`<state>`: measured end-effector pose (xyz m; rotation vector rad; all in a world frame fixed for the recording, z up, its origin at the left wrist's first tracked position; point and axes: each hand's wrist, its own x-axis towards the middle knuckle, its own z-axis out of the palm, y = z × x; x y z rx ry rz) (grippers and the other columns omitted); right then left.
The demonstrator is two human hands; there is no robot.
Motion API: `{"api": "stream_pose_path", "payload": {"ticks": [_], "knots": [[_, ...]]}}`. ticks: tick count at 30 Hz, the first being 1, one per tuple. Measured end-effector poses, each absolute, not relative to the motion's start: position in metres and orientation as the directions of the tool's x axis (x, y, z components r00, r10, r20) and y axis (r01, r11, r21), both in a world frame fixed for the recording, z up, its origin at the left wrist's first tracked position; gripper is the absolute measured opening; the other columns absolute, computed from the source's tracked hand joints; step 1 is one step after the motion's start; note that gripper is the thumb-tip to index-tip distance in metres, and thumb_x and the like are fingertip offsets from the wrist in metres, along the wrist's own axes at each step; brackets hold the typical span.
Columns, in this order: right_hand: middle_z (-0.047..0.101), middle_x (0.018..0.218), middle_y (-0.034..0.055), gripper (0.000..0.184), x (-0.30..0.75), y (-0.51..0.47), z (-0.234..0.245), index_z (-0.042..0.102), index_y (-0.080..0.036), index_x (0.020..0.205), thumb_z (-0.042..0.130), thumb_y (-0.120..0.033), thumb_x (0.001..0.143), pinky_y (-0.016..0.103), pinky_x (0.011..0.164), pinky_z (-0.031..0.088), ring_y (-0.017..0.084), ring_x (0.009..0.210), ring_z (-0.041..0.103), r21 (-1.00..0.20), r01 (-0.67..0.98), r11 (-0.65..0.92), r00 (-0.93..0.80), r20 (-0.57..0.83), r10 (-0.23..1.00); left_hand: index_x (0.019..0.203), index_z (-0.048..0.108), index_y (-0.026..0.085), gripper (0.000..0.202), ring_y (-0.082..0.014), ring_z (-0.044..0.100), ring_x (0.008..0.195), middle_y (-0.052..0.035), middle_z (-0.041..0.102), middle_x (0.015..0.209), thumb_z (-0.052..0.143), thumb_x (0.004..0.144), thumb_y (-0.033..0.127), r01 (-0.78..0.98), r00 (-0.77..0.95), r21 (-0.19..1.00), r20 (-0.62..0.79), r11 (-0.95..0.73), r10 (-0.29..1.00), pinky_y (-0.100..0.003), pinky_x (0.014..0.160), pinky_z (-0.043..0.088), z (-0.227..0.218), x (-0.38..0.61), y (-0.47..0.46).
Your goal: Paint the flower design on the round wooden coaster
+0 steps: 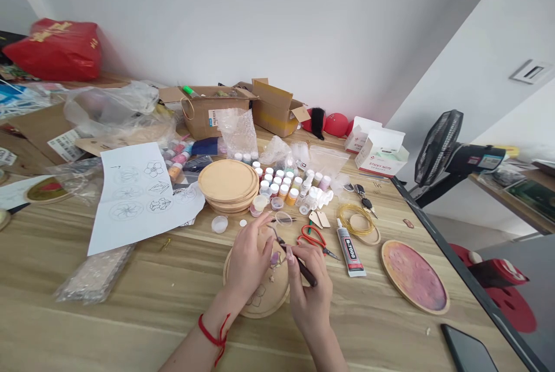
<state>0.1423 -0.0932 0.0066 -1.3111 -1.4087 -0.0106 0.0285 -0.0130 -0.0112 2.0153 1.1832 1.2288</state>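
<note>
A round wooden disc (264,299) with pencilled flower outlines lies on the table in front of me. My left hand (249,259), with a red string on its wrist, rests flat on the disc's upper left, fingers stretched forward. My right hand (310,285) is closed on a dark thin tool (299,261) whose tip points at a small pale pink piece (274,258) on the disc. A small transparent lid (283,218) lies just beyond my fingers.
Past my hands stand several small paint pots (281,182), a stack of wooden plates (229,184) and a sheet of flower drawings (136,195). To the right lie red scissors (313,238), a glue tube (350,251), gold wire (355,217), a pink-painted disc (414,276) and a phone (468,352).
</note>
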Motion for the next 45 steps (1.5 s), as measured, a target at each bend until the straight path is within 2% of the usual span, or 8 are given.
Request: {"api": "stream_pose_path", "payload": {"ticks": [9, 18, 26, 32, 45], "knots": [[0.069, 0.086, 0.0033, 0.014, 0.1401, -0.0941, 0.0055, 0.062, -0.021, 0.099, 0.054, -0.011, 0.094, 0.038, 0.089, 0.048, 0.019, 0.090, 0.060, -0.609, 0.694, 0.383, 0.240, 0.698, 0.675, 0.134, 0.047, 0.025, 0.045, -0.0228, 0.060, 0.121, -0.0059, 0.067, 0.126, 0.052, 0.091, 0.014, 0.427, 0.229, 0.735, 0.476, -0.527, 0.849, -0.044, 0.104, 0.047, -0.0113, 0.0289, -0.0120], [0.069, 0.085, 0.0042, 0.013, 0.1433, -0.0935, 0.0024, 0.063, -0.021, 0.101, 0.053, -0.016, 0.096, 0.041, 0.086, 0.051, 0.021, 0.088, 0.062, -0.602, 0.723, 0.339, 0.250, 0.686, 0.684, 0.135, 0.046, 0.026, 0.043, -0.0227, 0.061, 0.119, -0.0058, 0.067, 0.125, 0.050, 0.093, 0.017, 0.441, 0.235, 0.712, 0.495, -0.546, 0.836, -0.044, 0.103, 0.047, -0.0135, 0.0291, -0.0114], [0.069, 0.082, 0.0041, 0.011, 0.1422, -0.0933, 0.0042, 0.062, -0.022, 0.096, 0.052, -0.017, 0.096, 0.040, 0.081, 0.053, 0.020, 0.082, 0.065, -0.590, 0.729, 0.348, 0.236, 0.694, 0.680, 0.131, 0.048, 0.024, 0.043, -0.0240, 0.060, 0.120, -0.0079, 0.066, 0.126, 0.047, 0.090, 0.012, 0.476, 0.282, 0.661, 0.510, -0.580, 0.812, -0.047, 0.103, 0.047, -0.0151, 0.0287, -0.0104], [0.068, 0.078, 0.0028, 0.014, 0.1422, -0.0930, 0.0023, 0.062, -0.022, 0.097, 0.053, -0.012, 0.094, 0.042, 0.082, 0.053, 0.019, 0.076, 0.064, -0.514, 0.780, 0.357, 0.199, 0.744, 0.637, 0.129, 0.049, 0.024, 0.040, -0.0239, 0.061, 0.119, -0.0081, 0.066, 0.127, 0.047, 0.091, 0.014, 0.487, 0.286, 0.647, 0.518, -0.587, 0.807, -0.047, 0.103, 0.048, -0.0139, 0.0288, -0.0103], [0.068, 0.077, 0.0022, 0.014, 0.1406, -0.0925, 0.0049, 0.061, -0.021, 0.097, 0.054, -0.010, 0.093, 0.042, 0.081, 0.054, 0.018, 0.071, 0.064, -0.473, 0.807, 0.352, 0.185, 0.770, 0.610, 0.130, 0.048, 0.023, 0.040, -0.0241, 0.061, 0.118, -0.0087, 0.066, 0.126, 0.046, 0.092, 0.013, 0.512, 0.307, 0.610, 0.528, -0.605, 0.792, -0.049, 0.101, 0.048, -0.0160, 0.0287, -0.0097]]}}
